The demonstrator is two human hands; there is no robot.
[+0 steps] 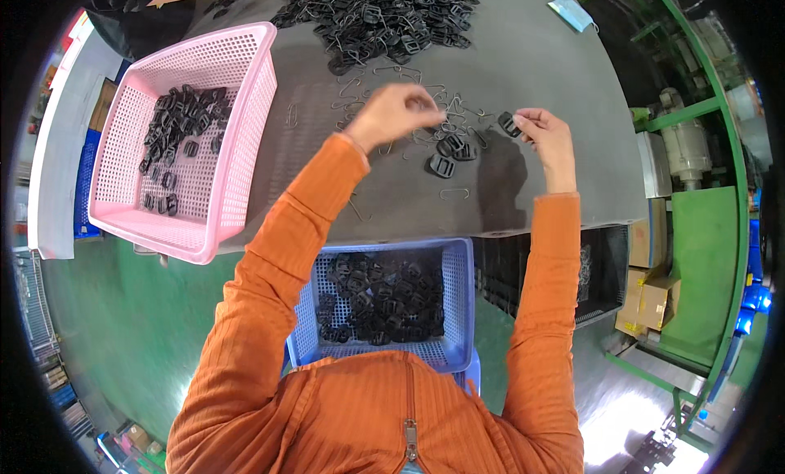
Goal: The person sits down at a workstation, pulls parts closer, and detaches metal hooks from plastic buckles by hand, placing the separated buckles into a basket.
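My right hand (546, 140) pinches a black plastic buckle (509, 124) between thumb and fingers, a little above the grey table (302, 179). To its left, my left hand (394, 114) is over the table with thumb and fingers brought together; whatever sits at its blurred fingertips is too small to make out. Below and between the hands lie a few loose black buckles (441, 166). Bent metal wire hooks (455, 193) are scattered around and under my left hand.
A large heap of black buckles (401, 20) covers the table's far side. At left stands a pink basket (237, 147) with buckles in it. A blue basket (463, 294) of buckles is below the near edge, beside a black crate (601, 310). A blue face mask (572, 13) lies far right.
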